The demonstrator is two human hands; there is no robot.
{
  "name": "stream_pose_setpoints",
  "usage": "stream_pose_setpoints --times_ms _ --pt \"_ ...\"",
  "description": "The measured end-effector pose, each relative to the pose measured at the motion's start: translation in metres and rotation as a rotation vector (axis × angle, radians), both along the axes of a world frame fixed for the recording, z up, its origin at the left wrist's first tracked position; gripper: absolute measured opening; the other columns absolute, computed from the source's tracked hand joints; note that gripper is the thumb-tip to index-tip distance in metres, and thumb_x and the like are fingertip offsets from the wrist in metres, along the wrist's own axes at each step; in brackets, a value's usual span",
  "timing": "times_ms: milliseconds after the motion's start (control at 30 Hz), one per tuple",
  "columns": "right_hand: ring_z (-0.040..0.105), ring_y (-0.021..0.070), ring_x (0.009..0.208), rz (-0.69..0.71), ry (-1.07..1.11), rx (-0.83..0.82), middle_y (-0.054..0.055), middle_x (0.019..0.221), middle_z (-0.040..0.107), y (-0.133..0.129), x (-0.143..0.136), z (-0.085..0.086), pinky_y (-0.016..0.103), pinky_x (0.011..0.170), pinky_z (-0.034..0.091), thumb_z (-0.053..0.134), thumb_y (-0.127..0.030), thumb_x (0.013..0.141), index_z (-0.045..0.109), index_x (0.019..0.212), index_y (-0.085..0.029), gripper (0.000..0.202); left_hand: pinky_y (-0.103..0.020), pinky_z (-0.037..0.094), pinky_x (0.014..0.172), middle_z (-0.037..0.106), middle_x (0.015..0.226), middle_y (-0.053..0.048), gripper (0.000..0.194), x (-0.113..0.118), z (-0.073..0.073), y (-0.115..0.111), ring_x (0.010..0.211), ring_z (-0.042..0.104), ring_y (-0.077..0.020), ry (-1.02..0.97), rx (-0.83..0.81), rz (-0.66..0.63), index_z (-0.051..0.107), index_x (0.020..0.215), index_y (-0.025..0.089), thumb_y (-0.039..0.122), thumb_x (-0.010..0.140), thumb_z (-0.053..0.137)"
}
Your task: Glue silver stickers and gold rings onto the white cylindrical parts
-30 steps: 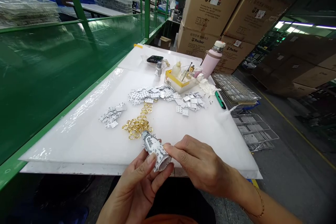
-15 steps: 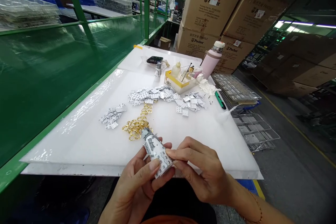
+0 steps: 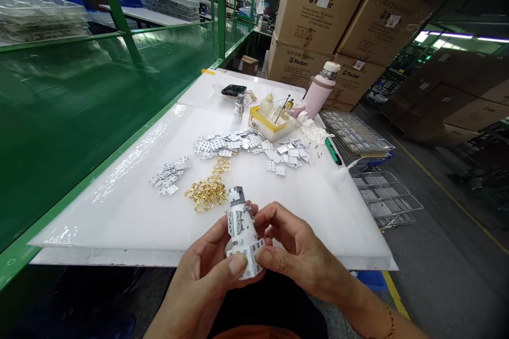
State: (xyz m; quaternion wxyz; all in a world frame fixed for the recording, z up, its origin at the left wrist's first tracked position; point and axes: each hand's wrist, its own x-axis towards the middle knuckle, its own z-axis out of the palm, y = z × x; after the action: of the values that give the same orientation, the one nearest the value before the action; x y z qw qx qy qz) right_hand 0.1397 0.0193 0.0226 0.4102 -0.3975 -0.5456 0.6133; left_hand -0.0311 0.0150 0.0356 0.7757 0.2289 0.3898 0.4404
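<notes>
A white and grey model tower [image 3: 243, 230] stands nearly upright between my hands, just above the table's front edge. My left hand [image 3: 210, 270] is closed round its lower left side, thumb on the panelled base. From the right, my right hand [image 3: 296, 251] grips the base with its thumb, its fingers curling behind the tower. Beyond the tower's grey top lies a pile of gold rings [image 3: 207, 193]. Small white and grey square plates [image 3: 226, 143] are heaped farther back, and a smaller heap of plates [image 3: 169, 176] lies to the left.
Another small tower [image 3: 238, 108] stands near a black phone [image 3: 234, 90]. A yellow-edged box [image 3: 274, 130] holds bottles, beside a pink flask [image 3: 321, 90]. A green cutter [image 3: 333, 151] lies at the right edge. Trays [image 3: 358, 135] and cartons [image 3: 318, 16] stand beyond the table [image 3: 131, 212].
The tower has turned from leaning left to nearly upright, its grey top now farther right. My right hand has changed from a fingertip pinch at the base edge to gripping its right side.
</notes>
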Motion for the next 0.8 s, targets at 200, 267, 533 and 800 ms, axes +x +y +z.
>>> stream_pose_setpoints --times_ms 200,267,533,800 --pt "0.058 0.011 0.081 0.124 0.347 -0.245 0.003 0.095 0.061 0.001 -0.01 -0.003 0.022 0.078 0.049 0.083 -0.046 0.075 0.057 0.104 -0.017 0.049 -0.031 0.06 0.078 0.07 0.131 -0.012 0.05 -0.003 0.001 0.002 0.113 0.067 -0.0351 -0.001 0.018 -0.095 0.074 0.122 0.026 0.028 0.073 0.081" --pt "0.06 0.0105 0.081 0.057 0.375 -0.226 0.002 0.096 0.063 0.0 -0.013 -0.006 0.021 0.079 0.05 0.083 -0.043 0.076 0.057 0.108 -0.017 0.049 -0.032 0.062 0.073 0.065 0.138 -0.01 0.051 -0.001 0.001 0.002 0.112 0.067 -0.0342 -0.025 -0.005 -0.063 0.069 0.127 0.029 0.025 0.077 0.078" --pt "0.063 0.0138 0.095 -0.282 0.227 -0.023 0.002 0.103 0.066 -0.002 -0.028 -0.013 0.023 0.086 0.051 0.075 -0.031 0.084 0.055 0.105 -0.021 0.031 -0.029 0.063 0.073 0.066 0.131 -0.006 0.012 0.018 -0.022 -0.01 0.095 0.073 -0.0228 0.284 0.32 0.294 0.069 0.093 0.025 0.033 0.085 0.073" --pt "0.059 0.016 0.098 -0.251 0.201 0.029 0.003 0.105 0.062 -0.012 -0.029 -0.008 0.028 0.089 0.049 0.065 -0.034 0.094 0.052 0.108 -0.023 0.022 -0.024 0.063 0.071 0.07 0.12 -0.001 0.004 0.024 -0.042 -0.011 0.101 0.072 -0.0202 0.341 0.487 0.491 0.071 0.087 0.027 0.024 0.086 0.073"
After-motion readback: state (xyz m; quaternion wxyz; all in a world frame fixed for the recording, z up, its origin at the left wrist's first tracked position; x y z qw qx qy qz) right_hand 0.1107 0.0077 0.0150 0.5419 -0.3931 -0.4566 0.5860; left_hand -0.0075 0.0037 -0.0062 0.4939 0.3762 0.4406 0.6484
